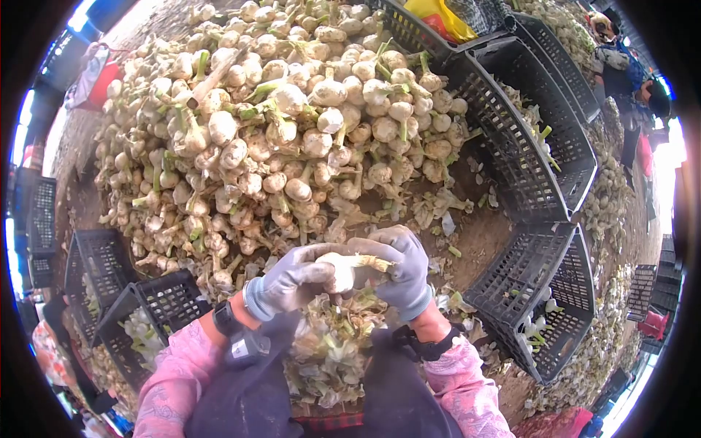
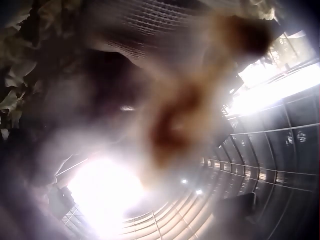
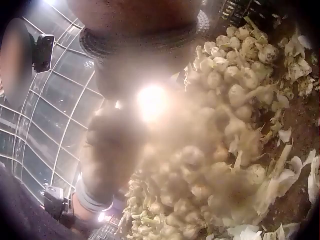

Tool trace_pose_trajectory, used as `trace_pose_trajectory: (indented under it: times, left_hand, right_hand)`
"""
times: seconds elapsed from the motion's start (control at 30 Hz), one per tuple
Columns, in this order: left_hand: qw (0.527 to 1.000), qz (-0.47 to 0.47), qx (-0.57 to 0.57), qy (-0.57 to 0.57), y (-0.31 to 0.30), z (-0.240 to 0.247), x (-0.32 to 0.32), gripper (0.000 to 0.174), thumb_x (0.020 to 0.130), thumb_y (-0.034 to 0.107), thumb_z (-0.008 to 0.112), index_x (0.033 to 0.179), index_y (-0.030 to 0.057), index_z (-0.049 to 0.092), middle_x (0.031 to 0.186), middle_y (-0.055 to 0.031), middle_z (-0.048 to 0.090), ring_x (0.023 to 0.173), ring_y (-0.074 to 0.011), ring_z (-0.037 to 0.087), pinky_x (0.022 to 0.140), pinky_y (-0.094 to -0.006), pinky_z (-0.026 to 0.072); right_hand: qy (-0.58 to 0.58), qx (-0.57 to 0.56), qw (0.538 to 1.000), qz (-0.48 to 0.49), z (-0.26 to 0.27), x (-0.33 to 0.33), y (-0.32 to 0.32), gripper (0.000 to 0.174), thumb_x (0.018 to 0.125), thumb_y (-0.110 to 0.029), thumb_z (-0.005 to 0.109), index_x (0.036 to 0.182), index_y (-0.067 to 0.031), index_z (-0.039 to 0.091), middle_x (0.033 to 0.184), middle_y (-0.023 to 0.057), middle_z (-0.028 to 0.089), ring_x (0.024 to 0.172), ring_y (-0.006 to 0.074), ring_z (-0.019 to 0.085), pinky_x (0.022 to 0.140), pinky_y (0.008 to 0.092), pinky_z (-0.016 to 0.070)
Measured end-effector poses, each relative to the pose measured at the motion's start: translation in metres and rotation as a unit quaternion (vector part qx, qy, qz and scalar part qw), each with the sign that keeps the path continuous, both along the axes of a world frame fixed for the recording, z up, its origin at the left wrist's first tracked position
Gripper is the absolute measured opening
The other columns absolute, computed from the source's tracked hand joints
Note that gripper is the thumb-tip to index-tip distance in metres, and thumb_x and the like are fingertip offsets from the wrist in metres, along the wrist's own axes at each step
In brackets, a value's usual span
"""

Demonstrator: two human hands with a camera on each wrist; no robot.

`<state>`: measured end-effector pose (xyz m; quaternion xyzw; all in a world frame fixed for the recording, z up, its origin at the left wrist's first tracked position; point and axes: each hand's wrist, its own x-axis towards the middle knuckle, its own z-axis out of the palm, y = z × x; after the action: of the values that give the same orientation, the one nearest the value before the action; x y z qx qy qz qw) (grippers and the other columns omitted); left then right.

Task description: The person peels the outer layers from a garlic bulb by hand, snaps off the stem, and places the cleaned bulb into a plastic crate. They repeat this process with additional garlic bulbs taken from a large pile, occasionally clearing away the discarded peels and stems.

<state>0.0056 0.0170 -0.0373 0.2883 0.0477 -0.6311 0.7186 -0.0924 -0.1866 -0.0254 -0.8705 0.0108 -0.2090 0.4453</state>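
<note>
Fingers of the left hand are wrapped round a garlic bulb, while the right hand grips its stem. On my remote head feed, bulb's just 6 o'clock of centre, garlic heap around 11.

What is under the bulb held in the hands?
Below the bulb, between the legs, lie loose garlic skins. Whatever is beneath the skins is covered, and the left hand and right hand block some of the view.
</note>
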Motion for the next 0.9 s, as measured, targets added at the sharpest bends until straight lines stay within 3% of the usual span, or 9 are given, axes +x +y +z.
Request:
trace_pose_trajectory:
  times: [0.07,0.17,0.3,0.53,0.6,0.67,0.8,0.87,0.9]
  left_hand:
    - [0.998,0.007,0.019,-0.061,-0.003,0.004,-0.001,0.072,0.082,0.021,0.080,0.141,0.0006,0.043,0.118,-0.0106,0.062,0.105,-0.0205,0.064,0.085,-0.0345,0.0564]
    - [0.963,0.111,0.081,-0.230,-0.023,0.013,-0.025,0.084,0.076,0.017,0.086,0.143,0.0022,0.038,0.122,-0.0047,0.057,0.109,-0.0135,0.058,0.096,-0.0283,0.0501]
    - [0.912,0.154,0.158,-0.346,-0.019,0.002,-0.024,0.085,0.072,0.023,0.090,0.139,0.0000,0.043,0.121,-0.0044,0.059,0.109,-0.0129,0.059,0.094,-0.0280,0.0511]
    - [0.975,-0.056,0.082,-0.197,-0.008,0.016,-0.007,0.073,0.076,0.016,0.085,0.138,-0.0032,0.051,0.116,-0.0083,0.066,0.100,-0.0119,0.064,0.087,-0.0260,0.0533]
    - [0.915,-0.245,-0.072,-0.312,-0.007,0.013,-0.010,0.068,0.081,0.008,0.078,0.141,-0.0040,0.047,0.123,-0.0105,0.064,0.104,-0.0156,0.064,0.093,-0.0303,0.0530]
    - [0.935,-0.241,-0.042,-0.256,-0.009,0.027,-0.022,0.074,0.081,0.007,0.077,0.145,-0.0020,0.043,0.126,-0.0106,0.063,0.108,-0.0163,0.063,0.097,-0.0314,0.0514]
    - [0.986,-0.029,-0.026,-0.159,-0.010,0.016,-0.013,0.081,0.077,0.021,0.086,0.144,0.0000,0.045,0.131,-0.0130,0.058,0.114,-0.0224,0.062,0.098,-0.0335,0.0502]
    - [0.943,-0.002,-0.040,-0.330,-0.008,0.007,-0.012,0.074,0.081,0.026,0.081,0.142,0.0009,0.047,0.135,-0.0157,0.055,0.125,-0.0259,0.054,0.105,-0.0383,0.0443]
    - [0.903,0.000,-0.030,-0.429,-0.008,0.004,-0.009,0.073,0.082,0.029,0.079,0.142,0.0008,0.048,0.136,-0.0171,0.054,0.128,-0.0272,0.052,0.107,-0.0395,0.0422]
  right_hand:
    - [0.009,-0.010,1.000,-0.027,0.001,-0.002,0.006,0.044,0.065,0.005,0.068,0.106,-0.0106,0.071,0.097,0.0072,0.068,0.089,0.0277,0.065,0.082,0.0355,0.0519]
    - [0.060,0.292,0.952,-0.073,-0.009,-0.010,0.024,0.038,0.071,0.006,0.067,0.106,-0.0082,0.070,0.099,0.0073,0.067,0.093,0.0257,0.064,0.084,0.0346,0.0509]
    - [0.037,0.144,0.987,-0.063,0.009,-0.004,0.035,0.034,0.073,0.006,0.066,0.105,-0.0052,0.067,0.097,0.0098,0.069,0.090,0.0283,0.066,0.082,0.0358,0.0523]
    - [0.094,0.151,0.978,-0.112,0.004,-0.003,0.020,0.038,0.070,0.008,0.066,0.106,-0.0052,0.065,0.096,0.0118,0.069,0.089,0.0312,0.067,0.080,0.0392,0.0534]
    - [0.105,0.252,0.942,-0.192,-0.019,0.004,0.005,0.037,0.074,0.007,0.063,0.108,-0.0048,0.065,0.097,0.0127,0.069,0.088,0.0300,0.068,0.080,0.0392,0.0537]
    - [0.148,0.137,0.956,-0.211,-0.068,-0.001,-0.041,0.031,0.080,0.001,0.062,0.111,-0.0034,0.064,0.097,0.0119,0.071,0.084,0.0249,0.070,0.079,0.0377,0.0545]
    - [0.303,0.270,0.911,-0.065,-0.056,-0.032,-0.056,0.029,0.092,-0.013,0.060,0.119,-0.0035,0.063,0.114,0.0105,0.067,0.099,0.0202,0.065,0.089,0.0348,0.0504]
    - [0.376,0.334,0.864,0.014,-0.050,-0.049,-0.049,0.031,0.098,-0.021,0.059,0.123,-0.0036,0.063,0.123,0.0098,0.065,0.107,0.0179,0.063,0.094,0.0333,0.0483]
    - [0.244,0.449,0.854,0.098,-0.047,-0.056,-0.035,0.037,0.099,-0.024,0.059,0.130,-0.0025,0.058,0.128,0.0098,0.061,0.113,0.0175,0.060,0.097,0.0331,0.0462]
